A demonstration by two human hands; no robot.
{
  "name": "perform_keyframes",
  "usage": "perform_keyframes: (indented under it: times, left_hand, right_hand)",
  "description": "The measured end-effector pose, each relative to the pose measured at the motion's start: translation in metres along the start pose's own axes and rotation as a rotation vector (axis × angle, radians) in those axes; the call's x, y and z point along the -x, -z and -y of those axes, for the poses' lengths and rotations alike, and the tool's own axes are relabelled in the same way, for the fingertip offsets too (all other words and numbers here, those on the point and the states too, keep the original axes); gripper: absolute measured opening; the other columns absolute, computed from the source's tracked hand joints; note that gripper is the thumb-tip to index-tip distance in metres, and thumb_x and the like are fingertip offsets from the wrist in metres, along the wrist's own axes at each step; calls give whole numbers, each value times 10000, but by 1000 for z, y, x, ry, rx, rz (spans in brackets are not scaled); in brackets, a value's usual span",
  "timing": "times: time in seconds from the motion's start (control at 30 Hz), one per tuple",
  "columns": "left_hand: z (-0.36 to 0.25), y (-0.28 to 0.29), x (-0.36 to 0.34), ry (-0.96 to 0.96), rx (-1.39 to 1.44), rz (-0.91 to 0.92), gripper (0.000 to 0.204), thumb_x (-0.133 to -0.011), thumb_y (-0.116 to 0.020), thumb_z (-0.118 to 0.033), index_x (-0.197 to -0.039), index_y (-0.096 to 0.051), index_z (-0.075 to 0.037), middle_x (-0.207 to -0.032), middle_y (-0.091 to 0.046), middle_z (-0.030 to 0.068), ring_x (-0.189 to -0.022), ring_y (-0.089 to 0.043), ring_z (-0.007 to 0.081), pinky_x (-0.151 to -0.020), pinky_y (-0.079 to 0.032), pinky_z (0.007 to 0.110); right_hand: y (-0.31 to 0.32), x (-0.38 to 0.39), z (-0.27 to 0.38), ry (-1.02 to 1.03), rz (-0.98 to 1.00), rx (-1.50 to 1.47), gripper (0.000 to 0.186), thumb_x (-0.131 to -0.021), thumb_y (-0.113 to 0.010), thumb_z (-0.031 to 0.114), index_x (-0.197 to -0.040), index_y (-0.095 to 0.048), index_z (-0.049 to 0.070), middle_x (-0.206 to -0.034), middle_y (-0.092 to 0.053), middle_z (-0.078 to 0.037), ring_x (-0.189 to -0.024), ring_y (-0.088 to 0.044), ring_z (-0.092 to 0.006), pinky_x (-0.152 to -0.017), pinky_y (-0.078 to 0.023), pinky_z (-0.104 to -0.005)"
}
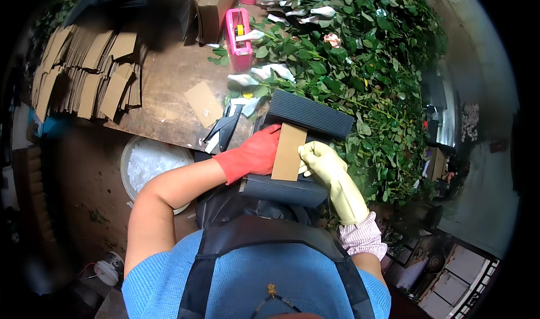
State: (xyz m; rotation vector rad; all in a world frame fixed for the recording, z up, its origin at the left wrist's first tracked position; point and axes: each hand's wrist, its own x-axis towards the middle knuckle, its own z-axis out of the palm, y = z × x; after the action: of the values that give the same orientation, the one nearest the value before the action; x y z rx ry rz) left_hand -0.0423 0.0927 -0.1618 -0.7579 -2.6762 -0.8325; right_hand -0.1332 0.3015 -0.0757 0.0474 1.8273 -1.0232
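A brown cardboard strip [289,152] lies across the middle of a dark ridged corrugated wrap [309,114], whose two sides rise beyond it and nearer to me. My left hand [256,153], in a red rubber glove, is at the strip's left edge; its fingers are partly hidden behind the card and appear closed on it. On the opposite edge, my right hand [323,161] wears a pale yellow rubber glove. Its thumb and fingers pinch the strip. Black-handled scissors [228,126] rest on the wooden table [169,88], left of the wrap.
Stacks of cardboard strips [87,71] stand at the table's left. A loose card [203,103] and a pink tape dispenser [239,32] lie farther in. Leafy rose stems [365,66] with white-wrapped heads [275,71] cover the right. A tub of white scraps [152,164] stands below the edge.
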Motion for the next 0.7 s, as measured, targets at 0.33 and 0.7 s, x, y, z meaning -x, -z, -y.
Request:
perform_keyframes:
  times: [0.33, 0.7]
  left_hand:
    - [-21, 68, 17, 1, 92, -172, 320, -812, -808, -92, -1111, -721, -17, -1107, -746, 129, -907, -737, 305, -742, -614, 395]
    - [-29, 62, -4, 149, 44, 68, 242, -873, -775, -137, -1077, -719, -20, -1186, -704, 129, -1112, -679, 328, -885, -600, 406]
  right_hand:
    - [-18, 20, 20, 136, -202, 470, 376, -1043, -638, 402, -938, -721, 50, -736, -744, -62, -676, -713, -135, -708, -569, -302]
    - [12, 21, 23, 522, 161, 1343, 461, -1128, -403, 441, -1312, -628, 83, -873, -761, -96, -723, -752, -248, -821, -580, -396]
